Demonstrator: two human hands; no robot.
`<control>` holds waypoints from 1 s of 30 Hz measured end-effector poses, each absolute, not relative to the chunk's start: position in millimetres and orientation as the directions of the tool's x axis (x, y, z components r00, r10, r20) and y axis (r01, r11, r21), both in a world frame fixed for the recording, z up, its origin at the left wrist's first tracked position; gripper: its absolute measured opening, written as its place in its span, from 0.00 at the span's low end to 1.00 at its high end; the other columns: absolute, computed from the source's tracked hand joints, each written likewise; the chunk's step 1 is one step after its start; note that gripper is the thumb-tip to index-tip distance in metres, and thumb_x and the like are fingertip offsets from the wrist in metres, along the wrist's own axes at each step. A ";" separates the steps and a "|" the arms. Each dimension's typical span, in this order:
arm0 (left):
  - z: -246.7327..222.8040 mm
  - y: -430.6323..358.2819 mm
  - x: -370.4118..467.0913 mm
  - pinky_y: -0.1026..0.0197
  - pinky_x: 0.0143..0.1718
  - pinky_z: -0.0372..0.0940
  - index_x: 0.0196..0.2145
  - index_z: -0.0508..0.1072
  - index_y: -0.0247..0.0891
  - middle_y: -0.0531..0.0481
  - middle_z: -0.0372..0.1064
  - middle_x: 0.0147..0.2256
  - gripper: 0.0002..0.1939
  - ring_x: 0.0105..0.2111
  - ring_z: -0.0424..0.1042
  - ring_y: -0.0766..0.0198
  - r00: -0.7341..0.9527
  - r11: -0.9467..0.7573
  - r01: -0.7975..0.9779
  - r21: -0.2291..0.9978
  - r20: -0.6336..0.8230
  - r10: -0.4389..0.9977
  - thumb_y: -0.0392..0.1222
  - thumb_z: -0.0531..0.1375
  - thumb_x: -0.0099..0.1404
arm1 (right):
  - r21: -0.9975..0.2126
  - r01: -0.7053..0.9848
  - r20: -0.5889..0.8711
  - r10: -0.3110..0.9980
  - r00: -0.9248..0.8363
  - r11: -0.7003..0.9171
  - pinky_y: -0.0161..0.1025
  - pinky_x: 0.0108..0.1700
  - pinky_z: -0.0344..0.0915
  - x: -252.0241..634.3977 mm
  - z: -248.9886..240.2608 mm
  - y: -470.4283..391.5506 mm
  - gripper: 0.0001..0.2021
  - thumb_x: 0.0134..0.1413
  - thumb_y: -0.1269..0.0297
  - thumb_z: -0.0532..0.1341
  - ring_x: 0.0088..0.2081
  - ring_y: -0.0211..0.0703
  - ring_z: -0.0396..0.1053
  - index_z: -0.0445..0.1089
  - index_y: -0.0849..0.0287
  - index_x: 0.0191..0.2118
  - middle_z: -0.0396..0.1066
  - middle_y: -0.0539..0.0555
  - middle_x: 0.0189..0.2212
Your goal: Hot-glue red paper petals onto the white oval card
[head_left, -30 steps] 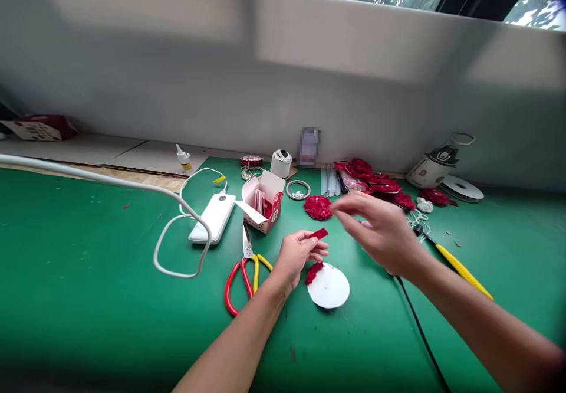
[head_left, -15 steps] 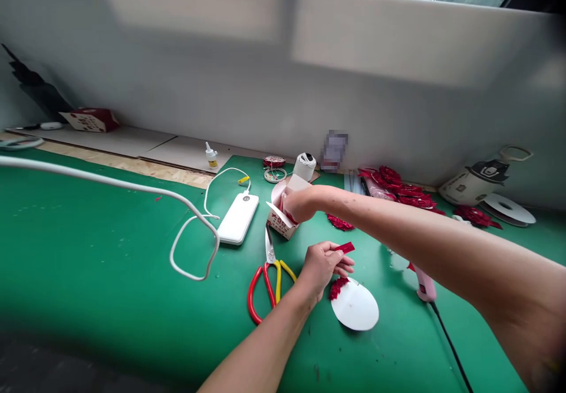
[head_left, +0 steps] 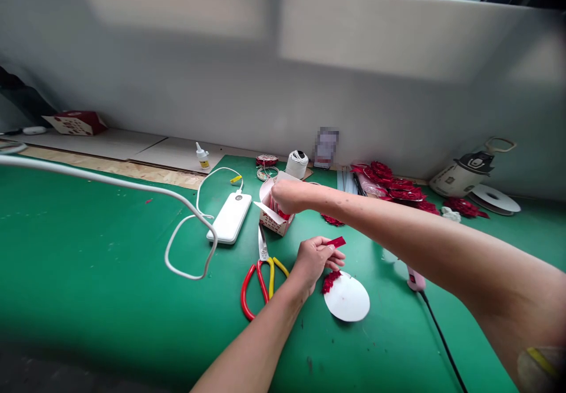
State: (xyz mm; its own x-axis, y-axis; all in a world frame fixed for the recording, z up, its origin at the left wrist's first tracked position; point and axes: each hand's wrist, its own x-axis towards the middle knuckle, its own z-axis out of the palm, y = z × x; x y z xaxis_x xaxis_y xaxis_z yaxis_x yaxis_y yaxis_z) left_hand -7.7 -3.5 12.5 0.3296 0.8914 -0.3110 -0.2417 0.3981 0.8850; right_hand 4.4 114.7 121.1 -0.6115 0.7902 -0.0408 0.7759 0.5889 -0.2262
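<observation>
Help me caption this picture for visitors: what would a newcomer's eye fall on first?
Probably the right hand, its bare arm stretched from the right edge to an open box near the middle. Nearer the wearer, the left hand pinches a red strip just beyond a white disc. Scissors with red and yellow handles also stand out on the green table, left of that hand.

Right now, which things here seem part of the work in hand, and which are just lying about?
Seemingly part of the work:
red strip, held in the left hand
open box, the right hand partly inside
white disc, partly covered in red

Probably just lying about:
white device, with a cable
red-and-cream box, far left
</observation>
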 end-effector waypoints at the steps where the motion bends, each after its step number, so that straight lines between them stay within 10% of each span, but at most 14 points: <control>1: 12.6 -3.5 -7.8 0.65 0.27 0.66 0.32 0.69 0.31 0.42 0.75 0.27 0.04 0.23 0.73 0.66 0.327 0.396 -0.243 0.886 -0.309 0.893 0.32 0.55 0.63 | -0.265 0.772 -0.049 0.792 -0.609 0.577 0.46 0.45 0.71 7.8 127.3 114.1 0.14 0.63 0.61 0.61 0.44 0.47 0.72 0.70 0.64 0.50 0.71 0.58 0.48; 6: 10.5 -2.7 -7.1 0.66 0.26 0.66 0.30 0.69 0.31 0.42 0.75 0.27 0.04 0.24 0.74 0.66 0.318 0.385 -0.259 0.886 -0.299 0.900 0.32 0.56 0.63 | -0.569 0.675 0.096 0.854 -0.512 0.469 0.36 0.30 0.63 37.5 149.5 116.3 0.06 0.49 0.72 0.67 0.28 0.40 0.70 0.72 0.65 0.24 0.72 0.53 0.22; 13: 3.8 0.0 -6.5 0.66 0.26 0.66 0.30 0.69 0.31 0.42 0.75 0.27 0.03 0.23 0.74 0.65 0.319 0.377 -0.274 0.885 -0.286 0.903 0.34 0.59 0.61 | -0.921 0.304 0.152 0.941 -0.302 0.246 0.37 0.29 0.67 90.8 129.4 89.7 0.12 0.41 0.60 0.69 0.25 0.38 0.70 0.68 0.61 0.24 0.71 0.51 0.20; 19: 10.4 0.7 -11.8 0.64 0.29 0.67 0.31 0.70 0.31 0.42 0.76 0.28 0.05 0.25 0.74 0.65 0.328 0.355 -0.292 0.888 -0.256 0.909 0.37 0.61 0.60 | -0.983 0.148 0.080 0.974 -0.211 0.113 0.38 0.29 0.68 127.8 100.0 32.1 0.15 0.40 0.56 0.71 0.26 0.39 0.72 0.71 0.60 0.32 0.73 0.51 0.24; 30: 17.0 -2.8 -10.5 0.65 0.28 0.67 0.34 0.72 0.30 0.43 0.76 0.27 0.07 0.23 0.73 0.67 0.456 0.346 -0.105 0.932 -0.264 0.850 0.39 0.61 0.62 | -0.916 0.394 -0.043 0.953 -0.300 0.082 0.37 0.30 0.67 176.3 67.5 -8.8 0.08 0.47 0.61 0.68 0.28 0.42 0.71 0.79 0.61 0.30 0.76 0.53 0.25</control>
